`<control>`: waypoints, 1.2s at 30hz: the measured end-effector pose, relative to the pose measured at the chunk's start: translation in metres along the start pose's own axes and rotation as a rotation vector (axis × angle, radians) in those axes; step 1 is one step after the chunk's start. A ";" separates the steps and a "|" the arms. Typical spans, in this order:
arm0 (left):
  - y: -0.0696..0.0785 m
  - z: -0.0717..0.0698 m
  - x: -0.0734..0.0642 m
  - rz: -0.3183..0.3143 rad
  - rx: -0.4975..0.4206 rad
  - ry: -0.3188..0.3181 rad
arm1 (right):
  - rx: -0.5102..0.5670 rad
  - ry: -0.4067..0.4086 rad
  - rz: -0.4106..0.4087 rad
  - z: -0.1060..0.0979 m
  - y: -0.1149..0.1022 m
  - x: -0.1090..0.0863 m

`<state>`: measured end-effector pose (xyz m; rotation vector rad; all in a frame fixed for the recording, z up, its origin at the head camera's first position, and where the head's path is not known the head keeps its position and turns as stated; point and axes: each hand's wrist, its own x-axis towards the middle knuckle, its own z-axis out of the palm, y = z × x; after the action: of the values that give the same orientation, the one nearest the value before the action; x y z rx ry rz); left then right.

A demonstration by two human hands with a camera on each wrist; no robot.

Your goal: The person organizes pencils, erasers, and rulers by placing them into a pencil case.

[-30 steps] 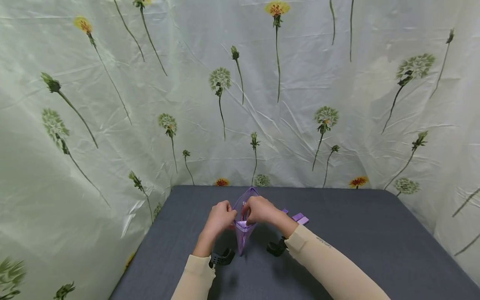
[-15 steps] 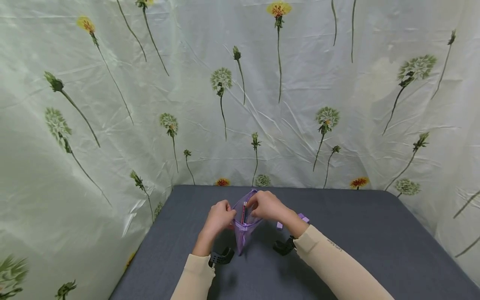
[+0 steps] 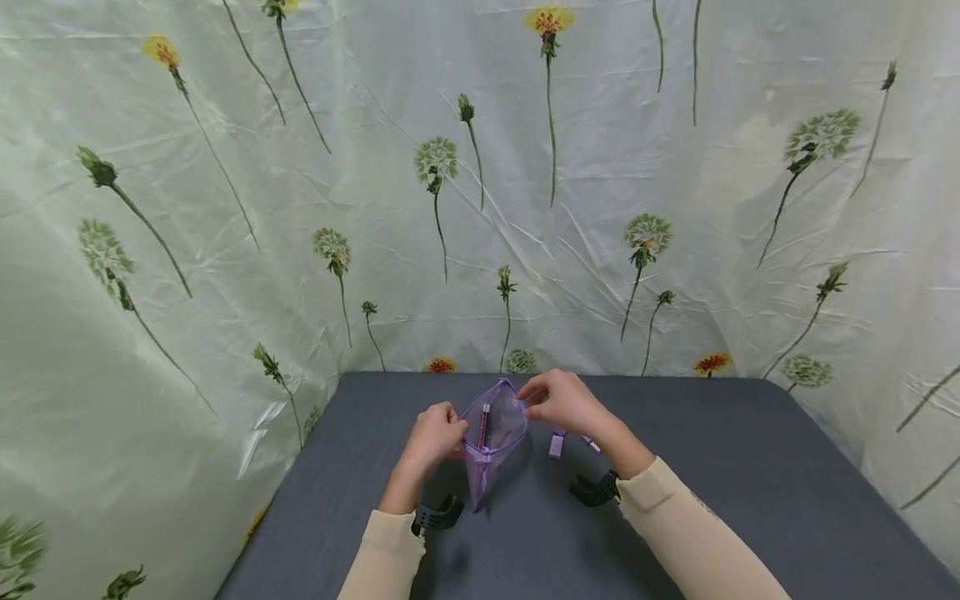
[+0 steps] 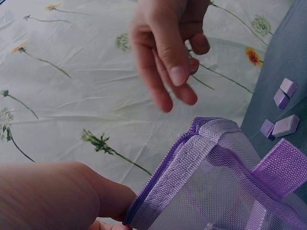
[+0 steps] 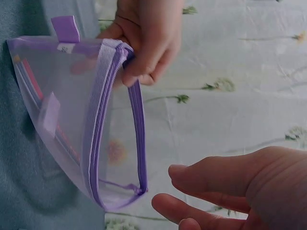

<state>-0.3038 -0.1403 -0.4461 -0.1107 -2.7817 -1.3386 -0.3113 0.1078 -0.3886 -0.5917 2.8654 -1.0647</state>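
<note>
A purple mesh zip pouch (image 3: 480, 475) stands with its mouth open upward. My left hand (image 3: 432, 435) pinches the zipper edge on its left side, thumb and fingers closed over the rim in the right wrist view. Inside lie a few pencils (image 5: 32, 86), one with a pale end, and a small lilac block (image 5: 49, 115) shows through the mesh. My right hand (image 3: 558, 402) is beside the right side of the mouth, fingers loosely spread and holding nothing. In the left wrist view, that right hand (image 4: 165, 52) hovers above the zipper, apart from it.
Several small purple and lilac blocks (image 4: 286, 125) lie on the dark grey tabletop (image 3: 712, 483), to the right of the pouch. A pale curtain (image 3: 585, 275) printed with dandelions hangs behind the table and along its left side.
My right hand came up out of the pouch's mouth and moved right. The pencils inside now show more fully. My left hand keeps its grip on the rim.
</note>
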 end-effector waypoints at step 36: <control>0.000 0.004 0.000 -0.011 -0.151 -0.055 | 0.083 0.155 0.182 0.000 0.107 -0.038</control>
<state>-0.3036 -0.1377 -0.4488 -0.1398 -2.7251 -1.5710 -0.3123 0.1959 -0.4604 -0.2485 2.9144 -1.2422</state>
